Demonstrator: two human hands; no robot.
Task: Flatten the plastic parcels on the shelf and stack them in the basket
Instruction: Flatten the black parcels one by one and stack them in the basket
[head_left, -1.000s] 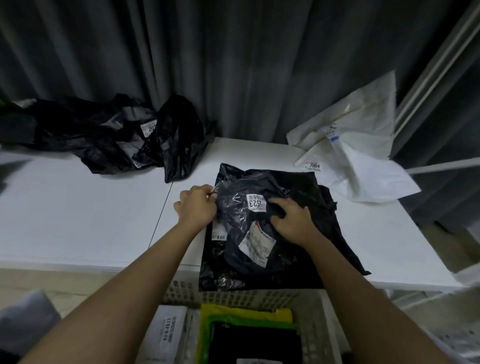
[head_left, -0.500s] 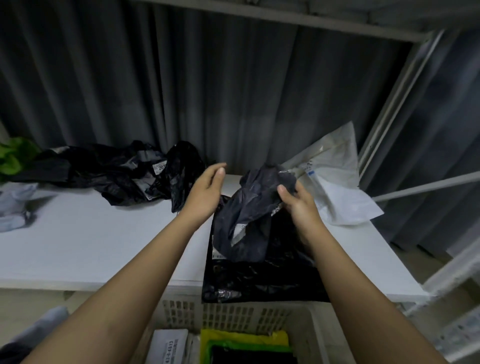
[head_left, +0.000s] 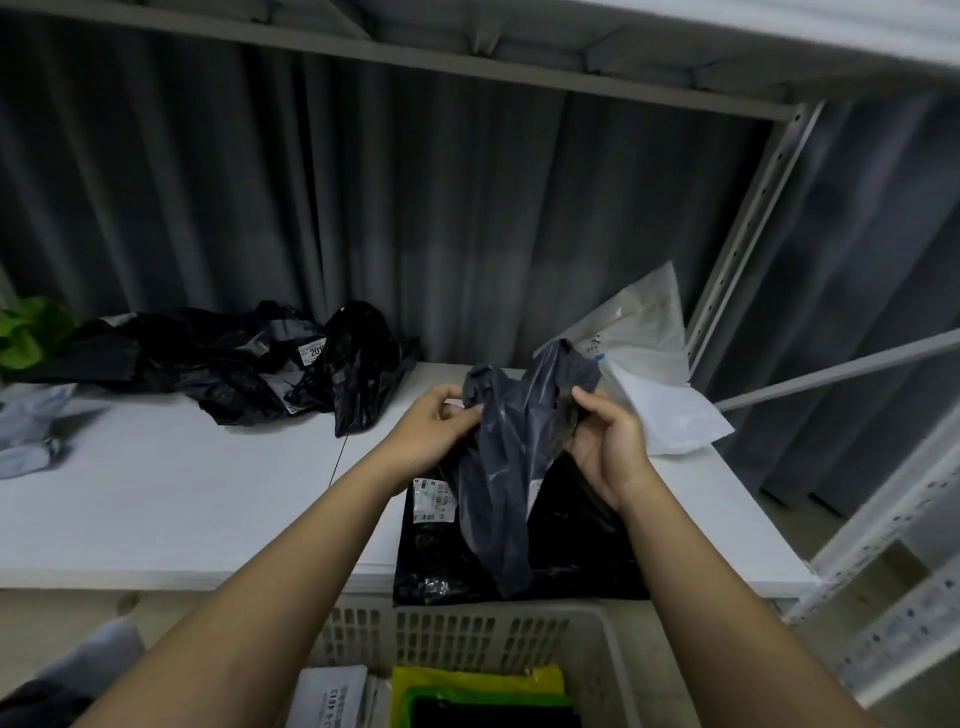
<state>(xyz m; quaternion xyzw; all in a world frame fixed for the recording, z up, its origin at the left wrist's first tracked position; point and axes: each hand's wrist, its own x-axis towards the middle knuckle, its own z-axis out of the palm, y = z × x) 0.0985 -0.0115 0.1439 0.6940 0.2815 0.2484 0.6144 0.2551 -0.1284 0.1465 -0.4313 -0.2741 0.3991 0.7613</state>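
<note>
A dark grey parcel (head_left: 506, 467) is gripped above the shelf (head_left: 156, 499) by the left hand (head_left: 434, 431) and right hand (head_left: 605, 447).

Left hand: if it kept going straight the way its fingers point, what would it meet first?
The left hand already pinches the dark grey parcel, its fingers pointing right towards the right hand. Going on, it would press further into that parcel, then probably meet the right hand, though depth is unclear.
</note>
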